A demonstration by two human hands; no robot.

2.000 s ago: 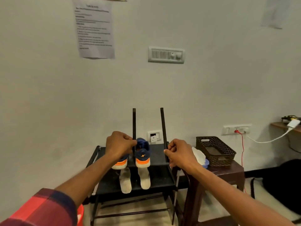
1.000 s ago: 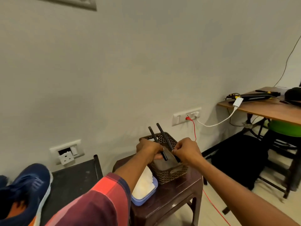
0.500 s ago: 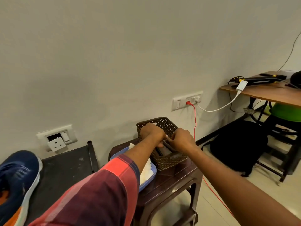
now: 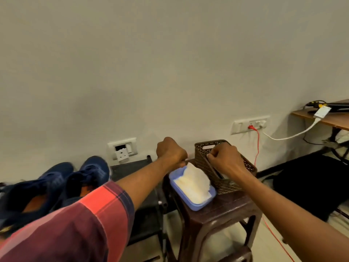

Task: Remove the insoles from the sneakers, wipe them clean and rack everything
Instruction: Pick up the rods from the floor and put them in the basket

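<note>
Two navy sneakers with orange lining (image 4: pixel 62 178) sit on the black rack (image 4: pixel 132 167) at the left. My left hand (image 4: pixel 171 154) pinches the top corner of a white wipe (image 4: pixel 192 182) that lies in a blue tray (image 4: pixel 196 206). My right hand (image 4: pixel 224 159) is curled over the brown woven basket (image 4: pixel 245 165) and grips a dark insole (image 4: pixel 214 168) that slants down into it. Whether a second insole lies in the basket is hidden by my hand.
Tray and basket stand on a dark brown stool (image 4: pixel 222 214) right of the rack. A red cable (image 4: pixel 256 148) drops from a wall socket behind the basket. A black bag (image 4: pixel 306 182) lies on the floor and a wooden desk (image 4: pixel 332 118) is at far right.
Both hands carried the dark insoles from the rack to the basket and lowered them in. My left hand has since left the basket and taken hold of the white wipe.
</note>
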